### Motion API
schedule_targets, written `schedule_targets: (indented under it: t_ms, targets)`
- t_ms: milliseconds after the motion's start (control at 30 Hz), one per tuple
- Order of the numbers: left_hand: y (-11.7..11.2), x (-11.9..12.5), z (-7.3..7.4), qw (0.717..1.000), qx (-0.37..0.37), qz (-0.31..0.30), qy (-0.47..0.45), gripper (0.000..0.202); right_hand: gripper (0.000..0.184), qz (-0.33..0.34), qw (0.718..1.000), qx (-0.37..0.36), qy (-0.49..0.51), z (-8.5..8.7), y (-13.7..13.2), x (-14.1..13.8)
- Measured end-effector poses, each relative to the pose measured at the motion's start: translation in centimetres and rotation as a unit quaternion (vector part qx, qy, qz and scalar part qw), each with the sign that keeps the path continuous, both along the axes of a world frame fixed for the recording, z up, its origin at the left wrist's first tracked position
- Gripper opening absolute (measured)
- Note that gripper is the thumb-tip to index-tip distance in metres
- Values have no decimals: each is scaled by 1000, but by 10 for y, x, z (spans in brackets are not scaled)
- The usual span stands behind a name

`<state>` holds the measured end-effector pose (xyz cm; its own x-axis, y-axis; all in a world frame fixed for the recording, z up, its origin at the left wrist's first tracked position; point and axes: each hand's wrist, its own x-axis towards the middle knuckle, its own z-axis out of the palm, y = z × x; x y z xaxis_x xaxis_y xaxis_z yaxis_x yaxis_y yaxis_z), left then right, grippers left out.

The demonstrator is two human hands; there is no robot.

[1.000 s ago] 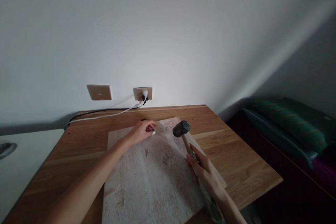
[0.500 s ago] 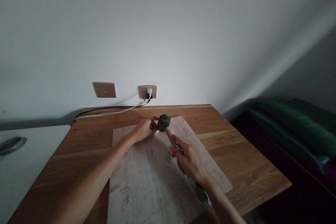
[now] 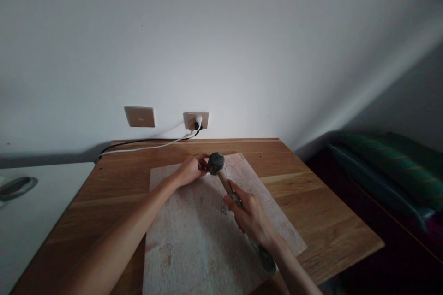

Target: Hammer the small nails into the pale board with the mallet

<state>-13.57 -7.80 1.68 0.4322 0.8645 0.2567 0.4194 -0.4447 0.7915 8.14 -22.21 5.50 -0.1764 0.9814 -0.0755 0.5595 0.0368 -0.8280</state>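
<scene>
My right hand [image 3: 252, 214] is wrapped round the wooden handle of a hammer [image 3: 225, 183] with a dark, blunt head. The head is over the far part of a pale, worn wooden board [image 3: 187, 244]. Close behind the head, my left hand [image 3: 192, 169] has its fingers drawn together in a pinch near the board's far edge. The hammer head partly hides those fingertips, so what they hold cannot be made out; a small white bit shows below them. Small nail-like metal pieces [image 3: 224, 208] stand or lie on the board between my hands.
The board lies on a brown wooden table [image 3: 311, 212] against a white wall. A socket with a plug [image 3: 198, 121] is above its back edge, and cables [image 3: 148, 148] run left. A white surface [image 3: 41, 221] adjoins on the left; green cushions [image 3: 391, 161] are at right.
The hammer head has shifted very slightly down and left, staying close to my left fingers. Both hands keep nearly the same place and grip. The view has tilted slightly.
</scene>
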Motion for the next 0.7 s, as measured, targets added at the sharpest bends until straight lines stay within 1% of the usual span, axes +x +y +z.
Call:
schedule_targets:
  t_ms: [133, 200, 300, 400, 467, 533, 567, 633, 700]
  targets:
    - [-1, 0, 2, 1000, -9, -10, -1, 52, 57, -15, 1000, 0, -3, -3, 1, 1]
    - [-1, 0, 1, 1000, -7, -17, 0, 49, 55, -20, 1000, -6, 21, -5, 0, 4]
    - [0, 0, -2, 1000, 1, -27, 3, 41, 55, -53, 997, -15, 58, -8, -7, 14]
    - [0, -1, 1, 999, 6, -38, 9, 37, 57, -75, 995, -39, 52, -11, -17, 29]
    - [-5, 0, 10, 998, 35, -42, 23, 33, 60, -77, 995, -53, 31, -12, -22, 39]
    - [-14, 5, 23, 993, 93, -54, 52, 25, 62, -92, 995, -37, 13, -14, -25, 46]
    - [-20, 10, 30, 987, 125, -69, 71, 21, 63, -103, 994, -21, 8, -16, -25, 48]
    - [-35, 21, 42, 969, 171, -136, 115, 18, 66, -116, 993, 5, 3, -19, -25, 49]
    - [-51, 34, 48, 944, 202, -208, 158, 21, 69, -119, 993, 1, 2, -22, -26, 48]
